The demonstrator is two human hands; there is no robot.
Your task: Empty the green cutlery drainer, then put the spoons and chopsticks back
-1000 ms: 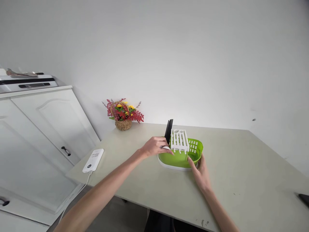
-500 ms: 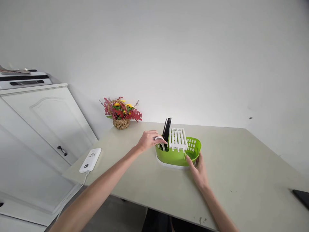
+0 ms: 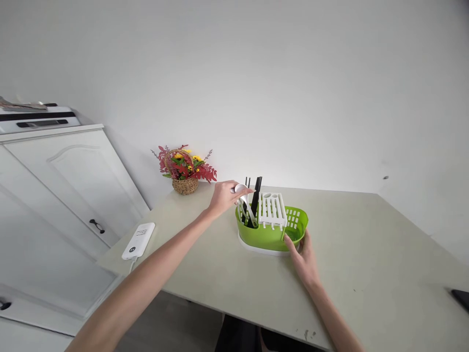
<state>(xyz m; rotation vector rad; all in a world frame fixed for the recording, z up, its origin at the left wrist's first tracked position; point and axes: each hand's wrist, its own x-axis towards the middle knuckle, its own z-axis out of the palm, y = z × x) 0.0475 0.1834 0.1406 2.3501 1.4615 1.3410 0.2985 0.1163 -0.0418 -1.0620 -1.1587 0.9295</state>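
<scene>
While the right hand [image 3: 303, 259] grips the right end of the green utensil caddy [image 3: 261, 238], the left hand [image 3: 223, 198] pinches a white spoon [image 3: 250, 210] near its bowl. The caddy stands on the counter [image 3: 205, 264] between the two hands: the left is at its ten o'clock, above the rim, the right at its four o'clock, touching the wall. From the left hand the spoon slants toward five o'clock, its handle reaching into the caddy's left end. Black chopsticks [image 3: 255, 201] stand there too, beside a white slotted rack [image 3: 271, 209]. Well apart from the caddy, a wicker flower basket [image 3: 185, 186] stands at ten o'clock.
</scene>
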